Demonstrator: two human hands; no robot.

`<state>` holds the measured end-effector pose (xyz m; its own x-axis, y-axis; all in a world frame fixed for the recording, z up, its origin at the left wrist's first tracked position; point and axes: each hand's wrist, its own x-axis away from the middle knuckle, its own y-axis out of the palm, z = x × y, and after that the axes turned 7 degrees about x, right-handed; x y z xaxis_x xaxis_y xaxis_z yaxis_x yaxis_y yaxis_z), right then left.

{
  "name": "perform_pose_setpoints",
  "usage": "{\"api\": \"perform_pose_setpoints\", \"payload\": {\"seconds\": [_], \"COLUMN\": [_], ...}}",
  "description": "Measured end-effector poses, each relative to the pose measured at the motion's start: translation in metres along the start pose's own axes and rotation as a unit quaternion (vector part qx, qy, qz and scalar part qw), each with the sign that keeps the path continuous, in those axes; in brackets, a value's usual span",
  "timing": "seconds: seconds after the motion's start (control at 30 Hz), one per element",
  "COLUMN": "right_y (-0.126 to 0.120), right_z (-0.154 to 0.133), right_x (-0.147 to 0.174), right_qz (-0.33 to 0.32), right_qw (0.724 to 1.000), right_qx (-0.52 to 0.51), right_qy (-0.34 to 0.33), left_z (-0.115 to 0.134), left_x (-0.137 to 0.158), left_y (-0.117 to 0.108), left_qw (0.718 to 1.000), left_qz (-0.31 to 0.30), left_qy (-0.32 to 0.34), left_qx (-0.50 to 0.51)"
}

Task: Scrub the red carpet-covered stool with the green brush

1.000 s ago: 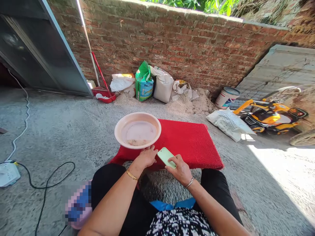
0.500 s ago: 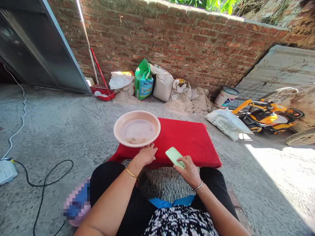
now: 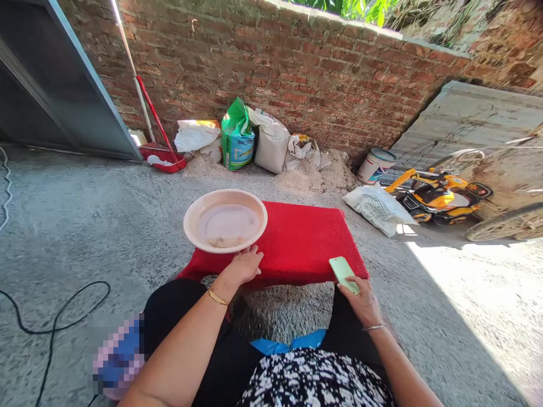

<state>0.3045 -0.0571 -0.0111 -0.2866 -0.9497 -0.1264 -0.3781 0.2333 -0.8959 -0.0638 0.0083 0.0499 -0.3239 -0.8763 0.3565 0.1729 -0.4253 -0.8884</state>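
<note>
A low table covered in red cloth (image 3: pixel 309 234) stands before my knees. On its left end sits a pale pink basin (image 3: pixel 193 220), holding shallow cloudy water and some brownish bits near its front side. My left hand (image 3: pixel 247 265) lies palm down at the cloth's front edge, just below the basin's rim, fingers stretched out and holding nothing. Gripped between thumb and fingers of my right hand (image 3: pixel 362 299) is a light green smartphone (image 3: pixel 341 271), at the right front corner of the table. Its green back faces up.
Sacks (image 3: pixel 271 141) and spilled grain (image 3: pixel 305 178) lie along the brick wall (image 3: pixel 297 73). A red dustpan (image 3: pixel 169 165) stands at left, a paint bucket (image 3: pixel 376 165) and yellow ride-on toy (image 3: pixel 445 195) at right. A black cable (image 3: pixel 55 325) loops across the left floor.
My right hand has carried the smartphone to the right, to the table's right front corner. My left hand stays by the basin. The whole view has shifted slightly.
</note>
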Motion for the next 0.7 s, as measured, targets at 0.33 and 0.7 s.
{"api": "perform_pose_setpoints", "payload": {"seconds": [0.33,0.7], "right_y": [0.041,0.020], "right_z": [-0.089,0.022], "right_x": [0.043,0.016], "right_qz": [-0.074,0.068], "right_qw": [0.972,0.992], "right_qx": [-0.097,-0.101], "right_qy": [-0.201,0.021], "left_z": [0.000,0.002], "left_x": [-0.006,0.001], "left_y": [0.004,0.001], "left_qw": [0.999,0.999], "left_qz": [0.015,0.010], "left_qy": [0.014,0.011], "left_qx": [-0.029,-0.032]}}
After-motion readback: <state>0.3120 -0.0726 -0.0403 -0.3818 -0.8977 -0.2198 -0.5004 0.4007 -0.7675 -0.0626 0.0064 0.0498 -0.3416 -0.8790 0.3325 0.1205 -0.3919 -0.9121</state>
